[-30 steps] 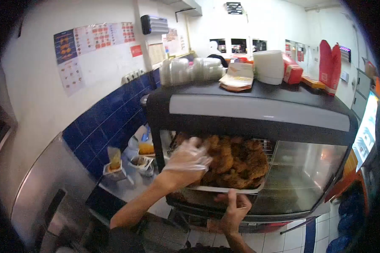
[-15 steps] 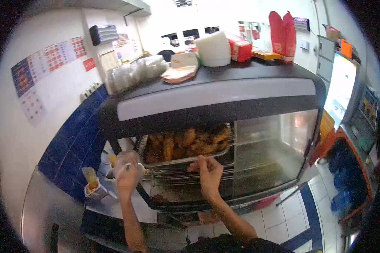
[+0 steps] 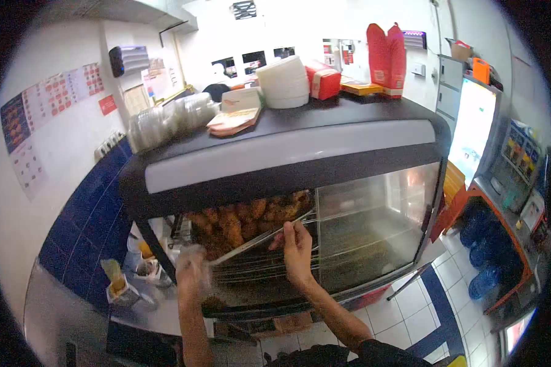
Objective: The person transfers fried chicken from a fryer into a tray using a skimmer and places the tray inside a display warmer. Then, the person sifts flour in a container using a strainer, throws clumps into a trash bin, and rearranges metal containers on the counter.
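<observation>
A metal tray (image 3: 242, 249) heaped with browned fried chicken pieces (image 3: 232, 223) sits in the open left side of a heated display cabinet (image 3: 288, 150). Its front rim slants, the left corner nearer to me. My left hand (image 3: 193, 272), in a clear plastic glove and blurred, is closed at that left front corner. My bare right hand (image 3: 297, 248) pinches the front rim farther right, thumb up. Wire racks (image 3: 257, 272) lie below the tray. The left fingertips are hard to make out.
The glass door (image 3: 373, 220) covers the cabinet's right side. On its top stand clear plastic containers (image 3: 171, 119), paper sleeves (image 3: 236, 113), white tubs (image 3: 283, 82) and red oven mitts (image 3: 386, 58). At left, a counter (image 3: 159, 321) holds a cup with yellow contents (image 3: 119, 287).
The tray has swung aslant, its left front corner coming toward me with my left hand. My right hand has come to its rim. The camera view has shifted slightly right.
</observation>
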{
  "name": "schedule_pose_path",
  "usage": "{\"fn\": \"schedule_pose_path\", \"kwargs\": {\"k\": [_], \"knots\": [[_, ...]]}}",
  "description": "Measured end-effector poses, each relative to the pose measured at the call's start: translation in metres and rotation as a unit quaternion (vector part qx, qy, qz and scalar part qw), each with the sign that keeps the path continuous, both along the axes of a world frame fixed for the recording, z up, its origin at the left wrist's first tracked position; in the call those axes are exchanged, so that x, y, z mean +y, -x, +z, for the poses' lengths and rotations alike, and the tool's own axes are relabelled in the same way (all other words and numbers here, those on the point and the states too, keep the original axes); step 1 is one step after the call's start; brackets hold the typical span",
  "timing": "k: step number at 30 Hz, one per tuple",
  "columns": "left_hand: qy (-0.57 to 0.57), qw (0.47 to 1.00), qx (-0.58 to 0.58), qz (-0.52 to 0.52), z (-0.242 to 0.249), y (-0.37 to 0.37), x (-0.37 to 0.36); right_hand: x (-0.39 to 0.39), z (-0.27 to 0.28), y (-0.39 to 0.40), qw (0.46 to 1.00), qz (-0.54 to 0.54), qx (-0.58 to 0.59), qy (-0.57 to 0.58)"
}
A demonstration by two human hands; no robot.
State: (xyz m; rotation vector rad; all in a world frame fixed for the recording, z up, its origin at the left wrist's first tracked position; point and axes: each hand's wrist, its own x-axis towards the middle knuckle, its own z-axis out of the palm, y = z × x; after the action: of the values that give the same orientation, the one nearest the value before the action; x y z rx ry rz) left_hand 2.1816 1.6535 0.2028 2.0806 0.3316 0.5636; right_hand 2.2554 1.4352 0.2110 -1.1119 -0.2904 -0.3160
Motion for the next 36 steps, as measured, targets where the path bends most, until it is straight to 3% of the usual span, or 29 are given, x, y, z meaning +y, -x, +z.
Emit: {"fn": "schedule_pose_path", "kwargs": {"k": [1, 4, 5, 6, 7, 8, 10, 11, 12, 14, 15, 16, 18, 20, 23, 24, 26, 27, 28, 31, 34, 35, 36], "knots": [[0.263, 0.956, -0.13, -0.014, -0.019, -0.005, -0.003, -0.002, -0.002, -0.013, 0.998, -0.03, -0.008, 0.046], [0.562, 0.795, -0.216, -0.073, -0.007, 0.007, -0.041, -0.01, 0.019, -0.027, 0.995, -0.034, 0.01, 0.088], [0.227, 0.952, -0.197, -0.059, -0.015, 0.0, -0.043, -0.012, 0.025, -0.029, 0.998, -0.012, 0.057, 0.021], [0.043, 0.984, -0.167, -0.052, -0.013, -0.002, -0.052, -0.014, 0.027, -0.031, 0.994, 0.013, 0.101, -0.045], [-0.14, 0.978, -0.152, -0.026, -0.011, -0.004, -0.061, -0.017, 0.014, -0.034, 0.999, 0.009, 0.041, -0.022], [0.213, 0.946, -0.214, -0.117, 0.003, -0.005, -0.079, -0.017, 0.017, -0.021, 0.999, 0.016, 0.035, -0.023], [0.534, 0.786, -0.245, -0.193, -0.011, -0.018, -0.09, -0.025, 0.03, 0.027, 0.994, 0.022, -0.024, 0.107], [0.589, 0.753, -0.267, -0.124, -0.05, -0.035, -0.084, -0.033, 0.028, 0.038, 0.988, -0.016, -0.04, 0.151], [0.578, 0.75, -0.291, -0.134, -0.043, -0.036, -0.09, -0.045, 0.024, 0.044, 0.978, -0.051, -0.06, 0.195], [0.556, 0.742, -0.34, -0.155, -0.031, -0.036, -0.103, -0.074, 0.015, 0.044, 0.976, -0.112, -0.054, 0.179], [0.541, 0.765, -0.337, -0.09, 0.003, -0.022, -0.128, -0.095, 0.005, 0.038, 0.971, -0.158, -0.042, 0.177], [0.568, 0.76, -0.274, -0.156, -0.009, -0.033, -0.125, -0.117, -0.004, 0.031, 0.963, -0.2, -0.031, 0.178], [0.488, 0.831, -0.23, -0.133, 0.011, -0.049, -0.149, -0.155, 0.003, 0.029, 0.95, -0.257, -0.043, 0.17], [0.524, 0.783, -0.28, -0.185, -0.003, -0.079, -0.188, -0.198, -0.011, 0.018, 0.934, -0.322, -0.056, 0.144], [0.467, 0.842, -0.191, -0.19, -0.051, -0.095, -0.205, -0.278, -0.047, 0.006, 0.884, -0.435, -0.027, 0.168], [0.509, 0.821, -0.157, -0.208, -0.023, -0.07, -0.195, -0.304, -0.063, -0.002, 0.884, -0.435, -0.024, 0.169], [0.543, 0.799, -0.112, -0.232, -0.009, -0.045, -0.18, -0.347, -0.089, -0.012, 0.802, -0.528, -0.011, 0.28], [0.533, 0.812, -0.106, -0.211, -0.015, -0.036, -0.178, -0.363, -0.094, -0.01, 0.78, -0.518, 0.028, 0.349], [0.523, 0.824, -0.101, -0.191, -0.021, -0.029, -0.176, -0.373, -0.102, -0.012, 0.777, -0.524, 0.035, 0.348], [0.549, 0.803, -0.058, -0.223, -0.049, -0.011, -0.17, -0.408, -0.135, -0.035, 0.724, -0.535, 0.029, 0.435], [0.619, 0.758, 0.031, -0.202, -0.046, -0.003, -0.168, -0.408, -0.136, -0.043, 0.747, -0.534, -0.013, 0.396], [0.56, 0.822, 0.078, -0.063, -0.024, -0.01, -0.174, -0.405, -0.137, -0.041, 0.746, -0.532, -0.001, 0.402], [0.531, 0.839, 0.112, -0.038, -0.001, -0.025, -0.169, -0.403, -0.132, -0.043, 0.76, -0.519, 0.037, 0.39]]}}
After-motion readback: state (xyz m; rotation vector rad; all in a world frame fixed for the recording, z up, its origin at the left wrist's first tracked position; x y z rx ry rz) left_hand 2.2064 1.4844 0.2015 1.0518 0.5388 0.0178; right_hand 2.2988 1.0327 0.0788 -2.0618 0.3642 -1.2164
